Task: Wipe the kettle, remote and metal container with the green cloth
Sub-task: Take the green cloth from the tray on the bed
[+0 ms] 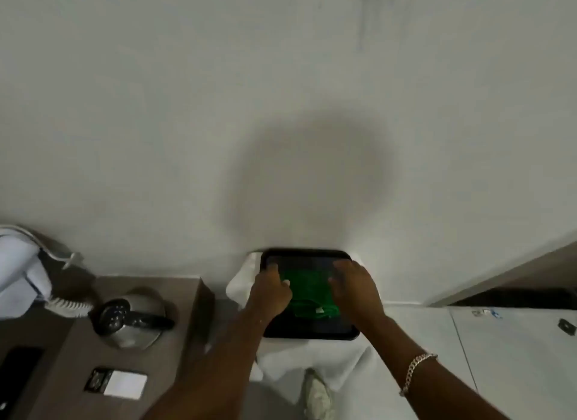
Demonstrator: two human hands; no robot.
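Observation:
A green cloth [307, 290] lies folded on a black tray [312, 332] that rests on a white-draped stand against the wall. My left hand [271, 293] pinches the cloth's left edge. My right hand [356, 290] lies palm down over its right edge, fingers curled onto it. A steel kettle [132, 319] with a black handle and lid stands on the brown table at the left, apart from both hands. A flat black object [18, 376], perhaps the remote, lies at the table's left edge. No metal container is in view.
The brown table [175, 351] also carries a small black and white card [120, 383]. A white phone [22, 272] with a coiled cord sits behind the kettle. A white counter [515, 357] runs along the right. The white drape [312, 360] hangs below the tray.

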